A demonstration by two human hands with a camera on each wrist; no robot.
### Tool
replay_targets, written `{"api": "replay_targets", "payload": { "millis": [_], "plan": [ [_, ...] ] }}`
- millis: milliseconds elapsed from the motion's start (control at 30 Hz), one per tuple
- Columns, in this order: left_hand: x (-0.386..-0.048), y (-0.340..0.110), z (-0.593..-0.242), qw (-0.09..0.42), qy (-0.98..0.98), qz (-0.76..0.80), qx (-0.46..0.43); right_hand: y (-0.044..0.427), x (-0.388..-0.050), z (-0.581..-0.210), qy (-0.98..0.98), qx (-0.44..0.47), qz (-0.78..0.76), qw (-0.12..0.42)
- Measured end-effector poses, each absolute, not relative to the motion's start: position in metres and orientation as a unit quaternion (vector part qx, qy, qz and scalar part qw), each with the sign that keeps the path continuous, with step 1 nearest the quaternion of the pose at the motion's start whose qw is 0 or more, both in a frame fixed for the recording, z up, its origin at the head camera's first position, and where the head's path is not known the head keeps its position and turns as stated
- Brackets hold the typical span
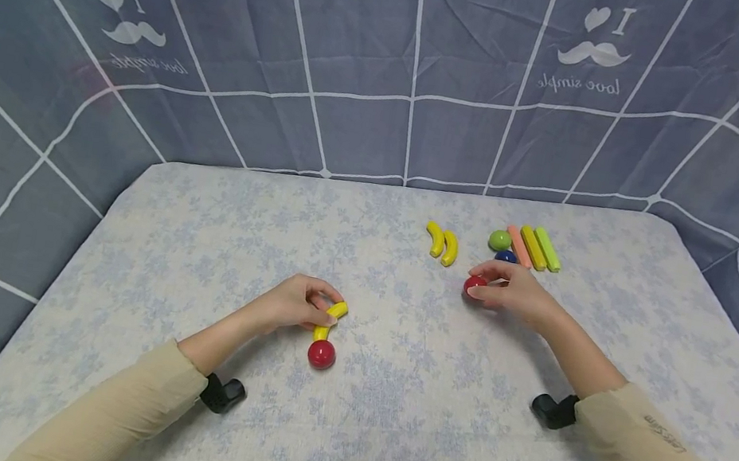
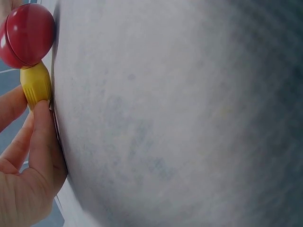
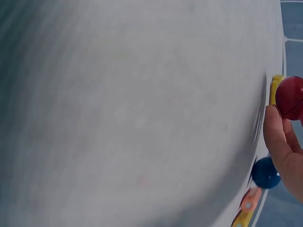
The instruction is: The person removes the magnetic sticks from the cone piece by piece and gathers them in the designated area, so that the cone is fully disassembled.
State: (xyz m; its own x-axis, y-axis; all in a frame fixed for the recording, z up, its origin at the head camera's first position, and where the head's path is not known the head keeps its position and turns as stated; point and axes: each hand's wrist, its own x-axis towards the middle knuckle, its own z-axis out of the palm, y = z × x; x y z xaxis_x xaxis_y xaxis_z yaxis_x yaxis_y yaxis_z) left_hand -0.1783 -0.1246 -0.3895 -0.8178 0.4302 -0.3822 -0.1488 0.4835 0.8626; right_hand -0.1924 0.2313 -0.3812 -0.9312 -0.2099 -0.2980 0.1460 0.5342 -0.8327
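Note:
Near the middle of the table, my left hand [image 1: 295, 303] pinches a yellow toy banana [image 1: 337, 310] between thumb and fingers. A glossy red ball [image 1: 321, 354] touches the banana's near end; the left wrist view shows the same red ball [image 2: 31, 34] against the ribbed yellow tip [image 2: 36, 84]. Farther right, my right hand [image 1: 521, 293] holds a second red ball [image 1: 473, 286] by thumb and fingertips. Just behind that hand a blue ball [image 1: 506, 257] is partly hidden. In the right wrist view the held ball [image 3: 290, 98] is cut off by the frame edge.
Two more yellow bananas [image 1: 449, 249] lie side by side left of the right hand. A green ball [image 1: 500, 241] sits beside the blue one. Pink, yellow and lime sticks [image 1: 547, 249] lie next to them. A grey checked curtain [image 1: 367, 61] hangs behind the table.

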Motion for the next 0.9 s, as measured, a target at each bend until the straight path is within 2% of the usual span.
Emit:
{"api": "replay_targets", "payload": {
  "millis": [900],
  "plan": [
    [-0.178,-0.125,-0.389,0.286,0.813,0.5,0.088,0.267,-0.19,-0.384,0.888,0.039,-0.442,0.123]
  ]
}}
